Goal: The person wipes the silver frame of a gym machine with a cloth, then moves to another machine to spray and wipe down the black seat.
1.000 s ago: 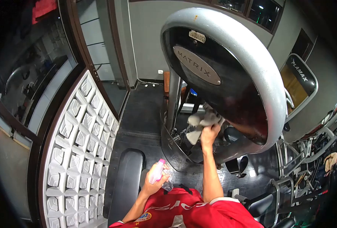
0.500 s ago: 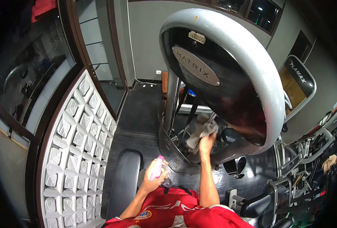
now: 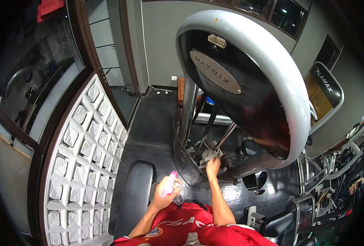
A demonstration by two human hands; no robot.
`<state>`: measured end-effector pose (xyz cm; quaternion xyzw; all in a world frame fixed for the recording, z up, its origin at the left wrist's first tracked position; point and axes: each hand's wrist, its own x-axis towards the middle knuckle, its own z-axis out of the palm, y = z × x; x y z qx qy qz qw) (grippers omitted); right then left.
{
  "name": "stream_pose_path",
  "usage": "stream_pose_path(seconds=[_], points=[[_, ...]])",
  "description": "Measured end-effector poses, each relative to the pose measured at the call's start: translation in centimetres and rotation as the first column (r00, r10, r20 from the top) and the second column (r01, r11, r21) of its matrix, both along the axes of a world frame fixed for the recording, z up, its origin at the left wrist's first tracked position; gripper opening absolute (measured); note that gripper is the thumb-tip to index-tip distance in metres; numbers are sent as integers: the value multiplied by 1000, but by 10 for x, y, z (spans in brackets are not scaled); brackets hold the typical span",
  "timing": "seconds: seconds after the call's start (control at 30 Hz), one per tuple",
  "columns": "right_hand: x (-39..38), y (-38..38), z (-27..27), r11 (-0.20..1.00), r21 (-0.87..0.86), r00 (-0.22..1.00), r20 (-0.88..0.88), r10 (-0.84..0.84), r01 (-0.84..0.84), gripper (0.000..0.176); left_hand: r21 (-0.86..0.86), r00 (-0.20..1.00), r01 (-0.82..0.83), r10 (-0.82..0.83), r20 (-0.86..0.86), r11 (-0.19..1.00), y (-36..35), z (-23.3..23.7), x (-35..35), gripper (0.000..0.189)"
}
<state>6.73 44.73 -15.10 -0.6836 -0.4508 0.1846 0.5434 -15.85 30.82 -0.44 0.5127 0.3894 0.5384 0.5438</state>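
Observation:
My left hand [image 3: 164,196] is closed around a spray bottle [image 3: 168,184] with a pink and white head; its clear body is partly hidden behind my fingers. In my right hand [image 3: 213,167] is a crumpled grey cloth [image 3: 210,152], pressed low inside the frame of a weight machine [image 3: 247,45]. The cloth sits at the lower end of a shiny metal rod [image 3: 226,135], beside dark parts of the machine. Its large black shroud carries a MATRIX plate [image 3: 216,72] and a small SHOULDER label [image 3: 217,41], ringed by a thick silver tube.
A black padded bench [image 3: 137,192] stands to my left, beside a white patterned panel [image 3: 81,172]. On the right are more gym machines [image 3: 325,164] and a PLAMAX machine [image 3: 325,88]. A wooden door [image 3: 104,61] is at the back left.
My right hand has moved down and slightly left with the cloth, toward the rod's lower end. The left hand keeps the bottle in nearly the same place. The view has shifted slightly.

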Motion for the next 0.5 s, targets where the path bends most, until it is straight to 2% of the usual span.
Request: stream_pose_path(seconds=[0.03,0.1,0.13,0.17,0.23,0.3,0.33,0.37,0.43,0.5], points=[[-1,-1,16,1000,0,1000,-1,2,-2,38,0,1000,-2,2,-1,1000,1,1,0,24],[-5,-11,73,968,-179,975,-168,143,-173,38,-9,999,38,-38,-4,999,1,5,1,24],[-5,-1,60,981,36,964,-182,193,-190,41,-8,999,39,-39,-5,999,2,7,3,24],[1,0,47,981,35,963,-184,195,-191,41,9,999,39,-39,8,999,2,7,5,23],[-9,-8,101,969,134,924,-298,239,-208,33,22,999,30,-30,19,999,1,6,6,23],[-3,-6,133,981,35,946,-262,194,-191,34,-20,999,39,-39,20,999,-2,2,7,23],[-7,-3,155,963,198,945,-234,228,-183,33,-26,999,40,-40,19,999,-3,-1,7,23],[-5,2,167,946,281,962,-168,215,-162,31,-3,999,39,-39,-18,999,-4,-4,7,23],[-7,7,194,915,386,962,-186,201,-116,28,23,998,36,-34,-57,999,-4,-4,6,24],[-1,17,187,915,379,951,-210,227,-135,27,-47,1000,22,-22,-14,999,-5,2,5,26]])
